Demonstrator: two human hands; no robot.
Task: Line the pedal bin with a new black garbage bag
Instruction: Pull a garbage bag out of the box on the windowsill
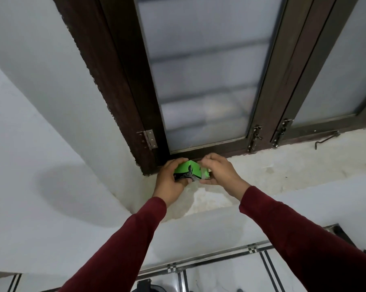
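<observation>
Gripping green box [189, 170] at window sill [283, 165].
Holding box between left hand [171, 178] and right hand [217, 172], fingers of both curling around it; resting on, or possibly just above, sill below frosted window [203, 81].

This looks like a room in a home. A dark brown wooden window frame [123, 85] with frosted glass panes [201, 76] is set into a white plastered wall [41, 102]. The window carries plain household fittings: a metal hinge [149, 139] and small latch bolts [255, 137]. Below it runs a rough, stained sill [283, 171]. At the bottom edge, white wall tiles [220, 275] with dark striped borders show.
</observation>
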